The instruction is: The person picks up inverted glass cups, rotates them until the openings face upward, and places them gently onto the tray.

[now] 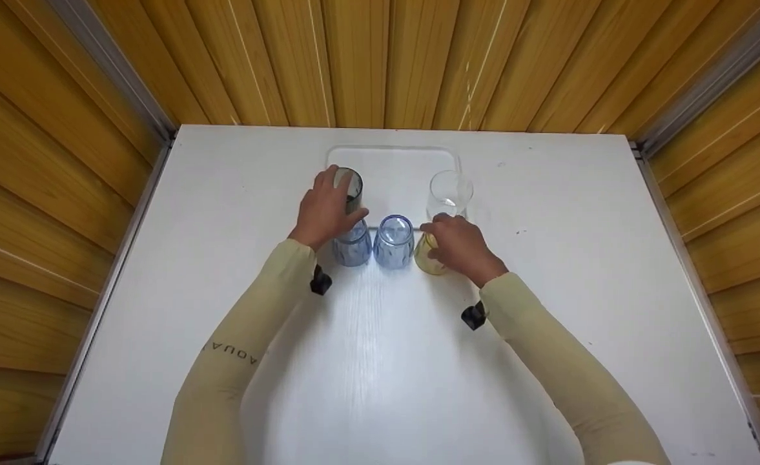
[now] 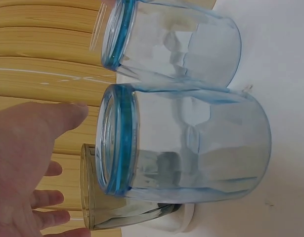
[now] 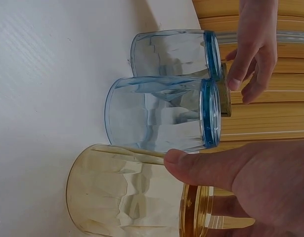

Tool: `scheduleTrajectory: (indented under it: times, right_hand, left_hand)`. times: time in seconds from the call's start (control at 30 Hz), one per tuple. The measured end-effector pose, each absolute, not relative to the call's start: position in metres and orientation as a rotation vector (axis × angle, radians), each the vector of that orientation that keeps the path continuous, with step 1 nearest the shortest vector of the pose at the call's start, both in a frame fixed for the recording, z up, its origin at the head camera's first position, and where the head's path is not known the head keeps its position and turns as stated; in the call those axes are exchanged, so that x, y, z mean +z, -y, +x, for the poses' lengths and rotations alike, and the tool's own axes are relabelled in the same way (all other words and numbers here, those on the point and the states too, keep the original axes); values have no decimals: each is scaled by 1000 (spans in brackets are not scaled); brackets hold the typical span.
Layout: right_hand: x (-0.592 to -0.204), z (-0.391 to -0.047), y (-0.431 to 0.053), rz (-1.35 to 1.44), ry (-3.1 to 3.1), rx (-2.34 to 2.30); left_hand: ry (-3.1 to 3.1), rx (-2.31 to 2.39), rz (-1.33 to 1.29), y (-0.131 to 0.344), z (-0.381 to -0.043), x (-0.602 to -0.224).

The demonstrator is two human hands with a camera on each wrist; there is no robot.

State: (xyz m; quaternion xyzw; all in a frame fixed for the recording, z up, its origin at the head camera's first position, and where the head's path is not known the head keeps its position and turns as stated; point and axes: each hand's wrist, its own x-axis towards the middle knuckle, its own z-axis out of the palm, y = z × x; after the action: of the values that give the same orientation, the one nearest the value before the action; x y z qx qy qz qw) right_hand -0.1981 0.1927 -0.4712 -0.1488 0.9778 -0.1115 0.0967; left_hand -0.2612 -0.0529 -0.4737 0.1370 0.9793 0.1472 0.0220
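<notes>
Two blue glasses, the left one [image 1: 352, 244] and the right one [image 1: 394, 242], stand upside down side by side, thick bases up. Right of them is an upside-down yellow glass [image 3: 127, 192]. My right hand [image 1: 462, 248] holds it near its raised base, thumb on the side toward the blue glasses and fingers partly hidden. Behind the left blue glass stands a dark tinted glass [image 1: 355, 194], mouth up. My left hand [image 1: 325, 210] reaches over to it, fingers spread at its rim and thumb apart above the left blue glass.
A clear glass [image 1: 451, 188] stands mouth up behind the yellow one, at the right side of a white tray [image 1: 392, 150]. The white table [image 1: 380, 361] extends toward me, with wood-patterned walls [image 1: 354, 64] at its back and sides.
</notes>
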Motion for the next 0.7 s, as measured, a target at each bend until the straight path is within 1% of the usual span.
scheduleTrajectory:
  times: [0.7]
  right_hand:
    - [-471, -198, -191, -394, -2879, -341]
  left_hand:
    - [-3046, 517, 481, 61, -235, -472]
